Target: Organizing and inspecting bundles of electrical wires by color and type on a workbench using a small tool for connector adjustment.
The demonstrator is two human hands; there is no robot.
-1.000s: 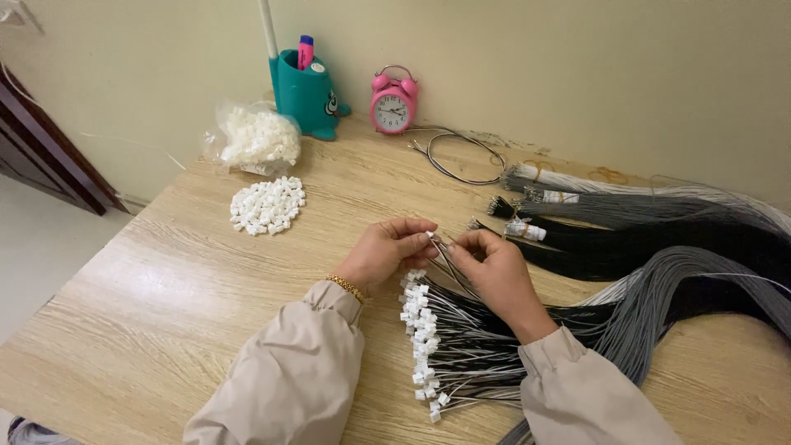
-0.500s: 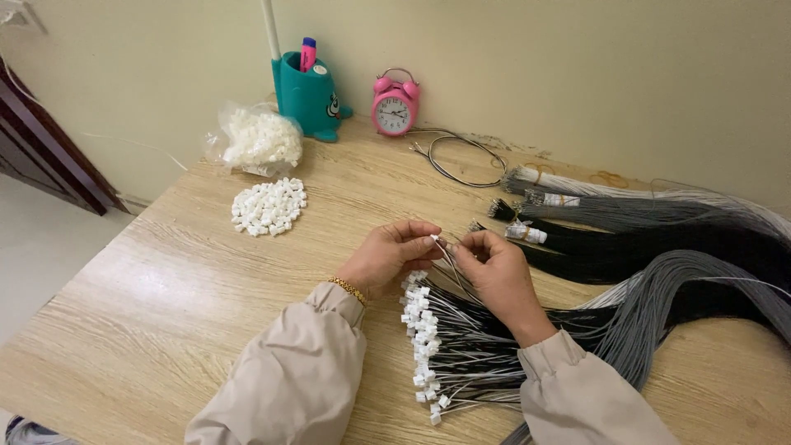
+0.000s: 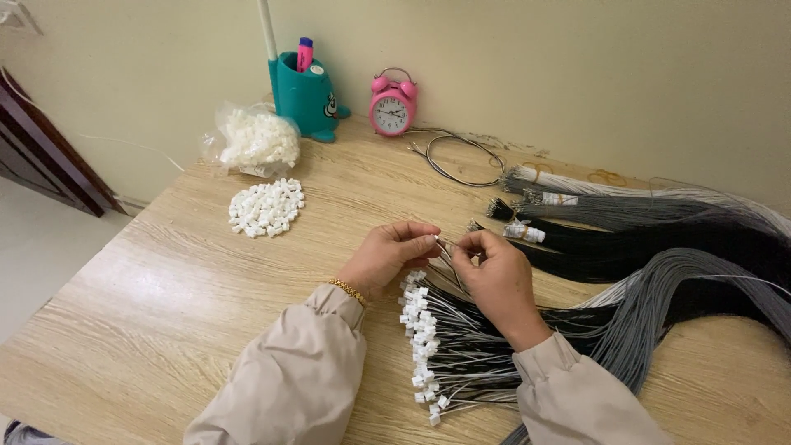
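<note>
Little has shifted since the earlier frames: my hands sit in the same spot over the table's middle, fingers only slightly regrouped. Between them I hold a small white connector and the thin wire ends that meet it. My left hand is closed in a pinch on the connector, thumb against forefinger, while my right hand is curled shut on the wire ends just beside it, so that the two pinches nearly touch. I judge I hold them this close to keep the fine ends steady and aligned.

Under my wrists lies the row of finished wires with white plugs, fanned toward me and within easy reach. To my right sweep the long black and grey wire bundles, some bound with tape, crowding that side of the wooden table. Well apart to the left lie a loose pile of white connectors and a clear bag of more. By the wall stand a teal pen holder and a pink alarm clock. Nothing blocks my hands.
</note>
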